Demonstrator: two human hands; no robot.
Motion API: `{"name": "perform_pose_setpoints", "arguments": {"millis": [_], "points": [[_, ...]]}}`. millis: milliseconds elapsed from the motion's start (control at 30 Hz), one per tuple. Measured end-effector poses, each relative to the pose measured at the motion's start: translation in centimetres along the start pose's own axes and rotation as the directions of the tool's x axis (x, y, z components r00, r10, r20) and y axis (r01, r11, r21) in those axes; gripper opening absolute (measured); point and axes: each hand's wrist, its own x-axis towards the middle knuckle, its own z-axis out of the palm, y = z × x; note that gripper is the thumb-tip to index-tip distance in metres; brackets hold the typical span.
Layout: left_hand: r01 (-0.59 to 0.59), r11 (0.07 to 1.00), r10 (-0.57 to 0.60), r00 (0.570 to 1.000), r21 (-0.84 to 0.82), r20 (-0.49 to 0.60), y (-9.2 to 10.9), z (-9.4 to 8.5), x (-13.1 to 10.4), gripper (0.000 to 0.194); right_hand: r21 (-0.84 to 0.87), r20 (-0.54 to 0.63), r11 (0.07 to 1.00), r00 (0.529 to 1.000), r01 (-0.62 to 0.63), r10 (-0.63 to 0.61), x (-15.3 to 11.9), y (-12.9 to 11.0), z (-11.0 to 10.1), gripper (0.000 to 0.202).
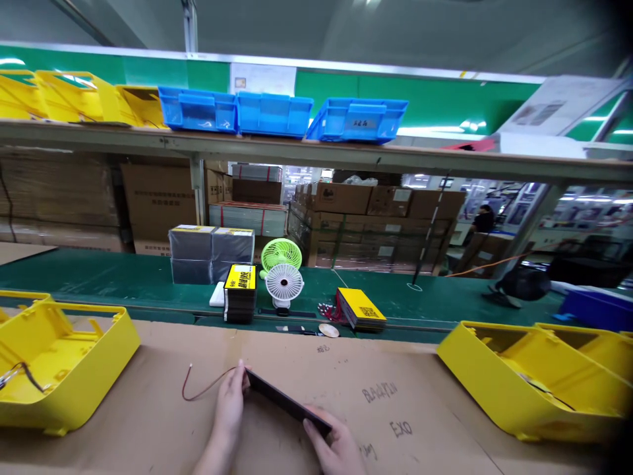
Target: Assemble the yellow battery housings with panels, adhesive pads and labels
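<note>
The left hand (228,404) and the right hand (341,445) hold a thin black slab (281,398) between them, over the brown cardboard (405,369). The left fingers pinch its far end. The right fingers hold its near end, with the thumb on top. The slab slants, with its left end farther away and its right end closer. I can't tell if its bottom edge touches the cardboard.

A thin red wire (198,397) comes out by the left fingers and bends in a loop to the left. Its little white tip points away.

A big yellow shell (99,379) sits on the left, well apart from the left hand, and the wire lies in the room between them. Another yellow shell, the right one (482,376), is well apart from the right hand. Between them, the cardboard has pen marks on it, like "EXO".

Past the far edge of the cardboard is the green desk (306,280). Close to that edge stand a tall black stack with a yellow top (241,293), a white fan (284,282) and a low pile with a yellow top (361,307). These are all beyond the slab, apart from the hands.
</note>
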Motion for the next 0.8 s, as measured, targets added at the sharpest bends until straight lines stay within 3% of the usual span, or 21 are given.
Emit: {"name": "perform_pose_setpoints", "arguments": {"millis": [200,333,433,467,533,600,633,667,700,800], "points": [[-0.067,0.984,0.065,0.998,0.162,0.021,0.0,-0.4,-1.6,0.049,-0.109,-0.003,0.990,0.996,0.090,-0.091,-0.6,-0.2,-0.7,0.027],[-0.228,0.878,0.160,0.968,0.420,0.193,1.7,-3.7,-4.0,0.039,-0.106,-0.041,0.991,0.995,0.086,-0.091,-0.8,-0.8,-1.7,0.029],[-0.370,0.651,0.352,0.921,0.663,0.169,5.5,-8.5,-4.9,0.033,-0.076,-0.163,0.997,0.987,-0.016,0.003,-0.9,-0.5,-3.1,0.037],[-0.401,0.537,0.474,0.871,0.742,0.128,7.2,-10.3,-4.8,0.036,-0.072,-0.221,0.995,0.974,-0.068,0.051,-0.9,-0.3,-3.7,0.040],[-0.394,0.265,0.672,0.730,0.880,0.124,10.6,-14.1,-4.0,0.043,-0.067,-0.338,0.980,0.928,-0.188,0.155,-0.8,0.1,-5.2,0.045],[-0.213,0.044,0.771,0.628,0.976,0.103,13.7,-17.5,-2.6,0.053,-0.061,-0.420,0.948,0.870,-0.312,0.259,-0.6,0.2,-6.8,0.052],[-0.071,-0.012,0.789,0.612,0.997,0.053,14.8,-18.9,-1.9,0.062,-0.057,-0.446,0.930,0.842,-0.363,0.302,-0.5,0.1,-7.6,0.054],[0.063,-0.047,0.776,0.631,0.997,-0.003,15.7,-19.9,-1.1,0.069,-0.052,-0.467,0.915,0.819,-0.401,0.332,-0.3,-0.2,-8.3,0.055],[0.158,-0.081,0.726,0.686,0.984,-0.051,16.2,-20.7,-0.4,0.073,-0.047,-0.486,0.903,0.799,-0.428,0.354,-0.1,-0.6,-9.0,0.055],[0.231,-0.169,0.534,0.838,0.958,-0.108,16.5,-20.6,1.1,0.075,-0.043,-0.540,0.878,0.750,-0.476,0.381,0.3,-2.4,-10.4,0.048]]}}
